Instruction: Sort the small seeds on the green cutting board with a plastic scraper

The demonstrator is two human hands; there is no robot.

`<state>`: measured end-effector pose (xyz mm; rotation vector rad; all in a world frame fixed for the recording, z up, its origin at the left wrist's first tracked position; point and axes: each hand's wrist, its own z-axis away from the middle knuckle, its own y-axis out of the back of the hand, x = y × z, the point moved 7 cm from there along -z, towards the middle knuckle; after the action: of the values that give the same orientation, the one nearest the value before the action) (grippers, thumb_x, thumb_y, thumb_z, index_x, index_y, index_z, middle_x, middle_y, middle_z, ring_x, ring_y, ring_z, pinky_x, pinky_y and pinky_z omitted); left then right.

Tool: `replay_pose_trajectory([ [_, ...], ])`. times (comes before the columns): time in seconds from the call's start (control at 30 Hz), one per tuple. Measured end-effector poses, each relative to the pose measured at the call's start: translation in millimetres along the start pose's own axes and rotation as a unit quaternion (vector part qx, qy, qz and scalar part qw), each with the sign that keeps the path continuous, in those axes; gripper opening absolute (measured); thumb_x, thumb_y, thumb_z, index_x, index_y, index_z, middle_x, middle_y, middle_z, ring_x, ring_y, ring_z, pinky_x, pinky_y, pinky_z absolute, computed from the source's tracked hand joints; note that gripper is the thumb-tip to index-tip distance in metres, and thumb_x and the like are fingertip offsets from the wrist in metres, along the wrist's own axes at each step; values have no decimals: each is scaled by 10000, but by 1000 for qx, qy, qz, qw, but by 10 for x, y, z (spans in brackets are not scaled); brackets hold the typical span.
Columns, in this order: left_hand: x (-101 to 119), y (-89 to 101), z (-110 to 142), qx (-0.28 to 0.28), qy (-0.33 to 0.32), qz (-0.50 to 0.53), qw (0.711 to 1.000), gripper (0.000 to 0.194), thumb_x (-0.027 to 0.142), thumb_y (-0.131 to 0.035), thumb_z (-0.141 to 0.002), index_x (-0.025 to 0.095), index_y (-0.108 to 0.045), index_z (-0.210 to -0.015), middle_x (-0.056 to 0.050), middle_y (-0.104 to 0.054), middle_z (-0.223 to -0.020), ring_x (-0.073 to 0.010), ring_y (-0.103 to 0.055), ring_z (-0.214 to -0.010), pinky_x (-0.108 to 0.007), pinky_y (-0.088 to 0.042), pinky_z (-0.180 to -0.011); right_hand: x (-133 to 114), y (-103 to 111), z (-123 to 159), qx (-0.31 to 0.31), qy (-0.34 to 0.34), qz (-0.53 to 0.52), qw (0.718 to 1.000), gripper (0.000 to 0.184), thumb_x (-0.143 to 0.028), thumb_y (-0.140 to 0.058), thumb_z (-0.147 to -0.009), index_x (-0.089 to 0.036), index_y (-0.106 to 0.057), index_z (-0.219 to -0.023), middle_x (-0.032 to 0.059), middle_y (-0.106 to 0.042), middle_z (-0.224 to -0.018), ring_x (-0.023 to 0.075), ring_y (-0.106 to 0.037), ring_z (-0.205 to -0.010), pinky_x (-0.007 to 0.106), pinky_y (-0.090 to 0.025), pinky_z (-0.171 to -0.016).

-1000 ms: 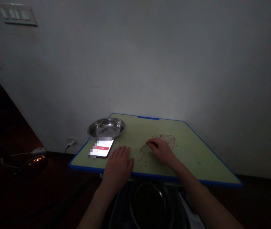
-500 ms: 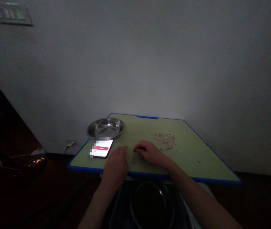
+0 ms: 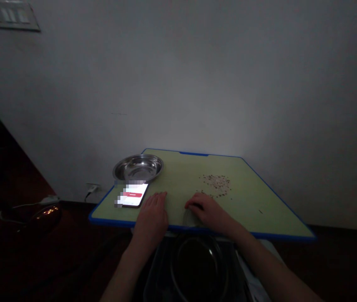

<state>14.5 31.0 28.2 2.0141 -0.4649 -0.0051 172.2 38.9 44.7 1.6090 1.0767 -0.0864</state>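
My left hand (image 3: 153, 213) lies flat on the table near its front edge, fingers stretched forward beside the phone (image 3: 134, 200). It holds nothing that I can see. Close to the same edge, my right hand (image 3: 210, 210) is closed in a pinch on a thin see-through piece (image 3: 188, 218), faint in the dim light and partly hidden by the fingers. Beyond that hand, a loose patch of small pale and dark bean-like grains (image 3: 218, 183) is spread on the green tabletop (image 3: 178, 176). Below the front edge sits a dark round bowl (image 3: 199, 268).
A shiny steel basin (image 3: 138, 167) stands at the table's back left, behind the lit phone. One thin dark scrap (image 3: 260, 211) lies at the right. The wall (image 3: 197, 84) rises behind the table, with a plugged-in socket (image 3: 93, 188) at the lower left.
My right hand has moved right and towards me, bringing the see-through piece to the table's front edge. Several dark grains near it no longer show. My left hand has stayed put.
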Motion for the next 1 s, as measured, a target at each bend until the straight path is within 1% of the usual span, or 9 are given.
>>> replay_pose_trajectory([
  [0.17,25,-25,-6,-14,-13,-17,1000,324,319,-584,-885,184,-553,-1178,-75,-581,-1228,-236,-571,-1109,-485,-475,-919,-1,19,117,23,-10,-7,1000,182,-115,-540,-862,-181,-710,-873,56,-685,-854,167,-615,-823,298,-469,-782],
  [0.27,41,-33,-23,-27,-20,-32,999,300,316,-590,-881,182,-569,-1148,-75,-580,-1231,-236,-566,-1115,-483,-474,-921,20,88,164,44,-21,-28,998,197,-113,-527,-855,-190,-707,-879,52,-687,-862,169,-618,-832,305,-469,-785],
  [0.33,58,-26,-52,-37,-24,-38,998,285,317,-589,-881,181,-576,-1132,-72,-586,-1218,-230,-573,-1099,-475,-478,-913,82,191,205,69,-35,-42,996,218,-129,-505,-854,-195,-709,-893,56,-685,-866,174,-621,-837,316,-469,-789],
  [0.43,95,-16,-127,-47,-32,-37,998,279,326,-585,-883,180,-580,-1122,-68,-598,-1191,-221,-585,-1072,-467,-484,-902,283,455,324,134,-79,-56,986,244,-185,-490,-835,-199,-713,-933,69,-692,-900,195,-623,-855,346,-468,-802],
  [0.53,137,-25,-225,-50,-39,-26,998,274,329,-584,-884,180,-583,-1113,-65,-605,-1177,-213,-596,-1046,-455,-494,-886,574,751,521,201,-151,-75,965,272,-268,-527,-793,-222,-713,-986,59,-714,-944,202,-622,-787,353,-479,-752],
  [0.67,178,-63,-329,-36,-48,-3,998,306,330,-582,-886,181,-565,-1152,-70,-591,-1205,-220,-592,-1060,-459,-497,-883,918,1037,837,303,-233,-106,918,279,-365,-585,-747,-191,-717,-921,24,-674,-706,178,-572,-620,307,-464,-612],
  [0.77,189,-119,-357,-26,-54,8,998,322,334,-579,-887,188,-554,-1173,-75,-577,-1231,-228,-580,-1084,-468,-489,-897,1070,1076,998,356,-258,-151,885,262,-448,-617,-749,-190,-657,-776,-26,-565,-557,146,-508,-519,260,-410,-494],
  [0.83,188,-164,-356,-23,-57,11,998,319,336,-580,-886,188,-557,-1167,-74,-577,-1229,-227,-580,-1081,-469,-488,-897,1110,1035,1034,369,-257,-202,870,298,-502,-614,-761,-207,-576,-741,-56,-521,-519,118,-460,-444,230,-357,-416],
  [1.0,168,-217,-336,-15,-58,13,998,320,342,-580,-885,186,-558,-1164,-73,-580,-1221,-225,-584,-1071,-467,-489,-892,1055,995,1044,401,-243,-253,846,374,-583,-570,-787,-224,-466,-779,-66,-584,-543,65,-351,-287,191,-227,-295],
])
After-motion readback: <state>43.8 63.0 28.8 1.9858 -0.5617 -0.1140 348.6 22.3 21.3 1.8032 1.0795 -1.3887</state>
